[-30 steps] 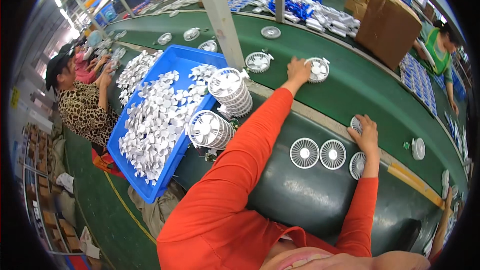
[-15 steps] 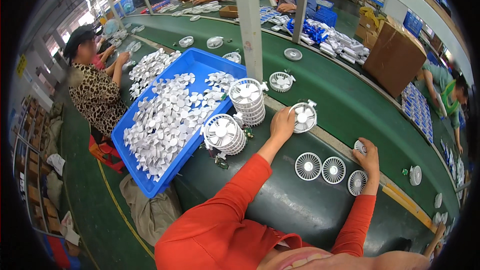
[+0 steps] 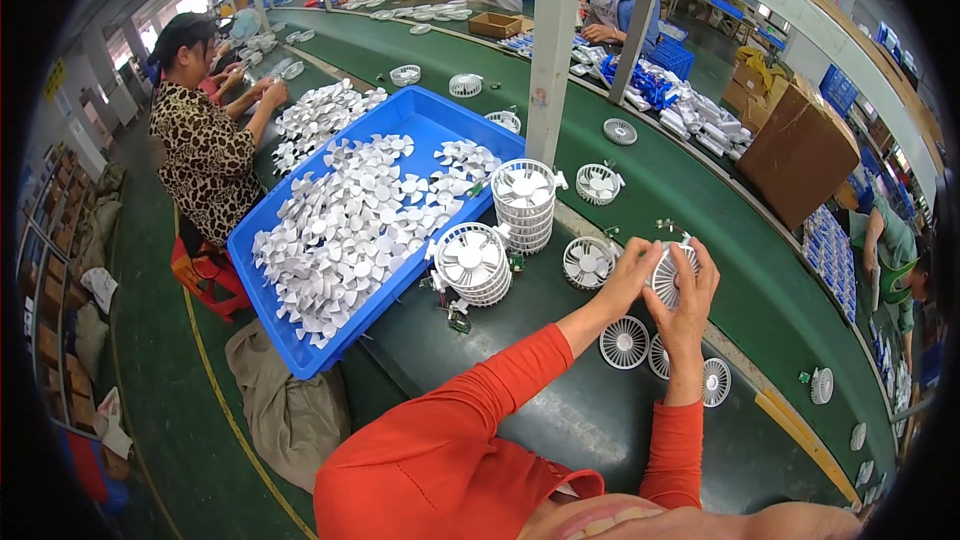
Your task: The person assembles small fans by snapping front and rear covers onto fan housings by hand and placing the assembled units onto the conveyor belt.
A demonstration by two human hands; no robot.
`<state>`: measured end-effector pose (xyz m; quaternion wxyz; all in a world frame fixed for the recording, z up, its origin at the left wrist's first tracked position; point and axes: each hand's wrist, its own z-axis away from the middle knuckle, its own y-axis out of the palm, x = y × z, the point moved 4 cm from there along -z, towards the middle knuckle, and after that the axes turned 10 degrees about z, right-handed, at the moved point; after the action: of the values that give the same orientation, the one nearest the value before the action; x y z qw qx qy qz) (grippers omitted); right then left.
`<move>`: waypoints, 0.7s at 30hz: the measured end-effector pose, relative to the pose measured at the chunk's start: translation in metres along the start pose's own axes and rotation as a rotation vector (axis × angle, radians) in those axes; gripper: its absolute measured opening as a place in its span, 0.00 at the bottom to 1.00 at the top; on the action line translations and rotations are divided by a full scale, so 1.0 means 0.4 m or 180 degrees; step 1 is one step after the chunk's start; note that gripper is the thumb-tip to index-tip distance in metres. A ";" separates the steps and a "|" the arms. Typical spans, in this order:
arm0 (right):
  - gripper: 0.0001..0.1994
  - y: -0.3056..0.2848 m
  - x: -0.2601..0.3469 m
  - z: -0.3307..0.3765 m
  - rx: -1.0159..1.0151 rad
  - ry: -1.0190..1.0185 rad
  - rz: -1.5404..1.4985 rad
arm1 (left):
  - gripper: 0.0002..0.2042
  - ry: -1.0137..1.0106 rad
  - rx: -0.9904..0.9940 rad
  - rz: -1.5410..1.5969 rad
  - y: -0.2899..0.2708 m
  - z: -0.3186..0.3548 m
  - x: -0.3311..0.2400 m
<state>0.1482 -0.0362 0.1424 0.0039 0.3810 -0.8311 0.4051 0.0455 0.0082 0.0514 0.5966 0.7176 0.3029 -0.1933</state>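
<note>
My left hand (image 3: pixel 632 278) and my right hand (image 3: pixel 690 305) meet over the bench, fingers closed around a round white fan grille (image 3: pixel 664 278). Behind it shows a small green circuit board (image 3: pixel 672 228); whether a housing sits behind the grille I cannot tell. Just left of my hands stands a white fan housing (image 3: pixel 588 262) with blades inside. Below my wrists lie three loose round grilles: one fully visible (image 3: pixel 624 342), one partly covered by my right hand (image 3: pixel 659 358), one beside the right wrist (image 3: pixel 716 382). Two stacks of fan housings, a taller (image 3: pixel 524 202) and a nearer (image 3: pixel 472 265), stand further left.
A blue tray (image 3: pixel 290 352) heaped with white fan blades lies at left. Past the metal post (image 3: pixel 552 60) runs a green conveyor belt (image 3: pixel 700 202) carrying scattered fan parts. A cardboard box (image 3: pixel 800 155) stands across it. Several people work around, one in leopard print (image 3: pixel 205 165).
My right hand has lifted a grille from the bench edge and brought it to my left hand. A fan housing now shows left of my hands. The view has shifted.
</note>
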 end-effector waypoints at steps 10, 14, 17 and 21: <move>0.36 0.056 -0.024 0.007 0.0126 -0.0325 0.0013 | 0.15 -0.0814 0.0018 0.1104 0.043 0.007 -0.018; 0.39 0.111 -0.054 0.035 0.0114 0.0504 -0.1504 | 0.15 0.0578 -0.0093 -0.0394 0.090 0.048 -0.053; 0.31 0.121 -0.043 0.044 0.0185 0.0893 -0.2289 | 0.17 0.1438 -0.0210 -0.1324 0.091 0.073 -0.054; 0.25 0.132 -0.059 0.036 0.0154 0.0819 -0.2255 | 0.17 0.1174 -0.0044 -0.1470 0.074 0.062 -0.060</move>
<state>0.1356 -0.0108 0.0899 0.2391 0.5909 -0.6306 0.4427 0.0496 -0.0239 0.0832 0.4766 0.6486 0.5628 -0.1882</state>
